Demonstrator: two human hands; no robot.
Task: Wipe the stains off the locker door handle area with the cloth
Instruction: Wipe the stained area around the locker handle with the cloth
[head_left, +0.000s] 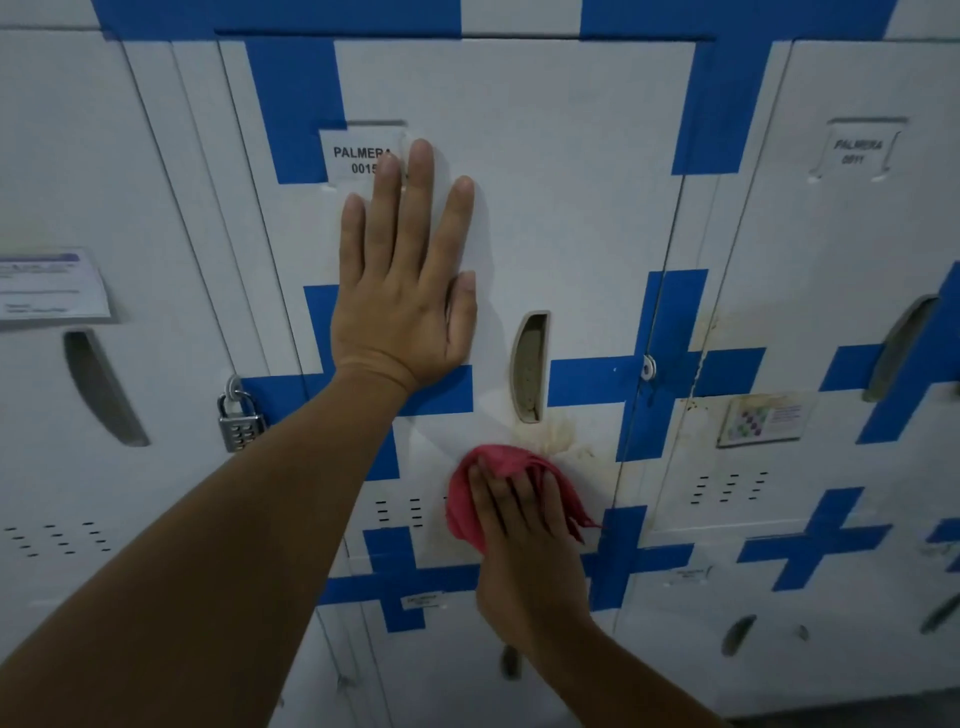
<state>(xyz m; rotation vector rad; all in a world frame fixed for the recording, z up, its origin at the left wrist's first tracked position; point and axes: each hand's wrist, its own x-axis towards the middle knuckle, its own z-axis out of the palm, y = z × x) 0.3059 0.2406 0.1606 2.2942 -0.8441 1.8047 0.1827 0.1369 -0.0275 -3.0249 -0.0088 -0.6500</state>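
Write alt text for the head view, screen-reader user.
The right hand presses a red cloth against a white-and-blue locker door, just below a yellowish stain under the recessed handle. The left hand lies flat on the door above.

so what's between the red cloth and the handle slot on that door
In the head view, a brownish stain on the white door sits between the red cloth and the handle slot, just above the cloth, which the right hand presses.
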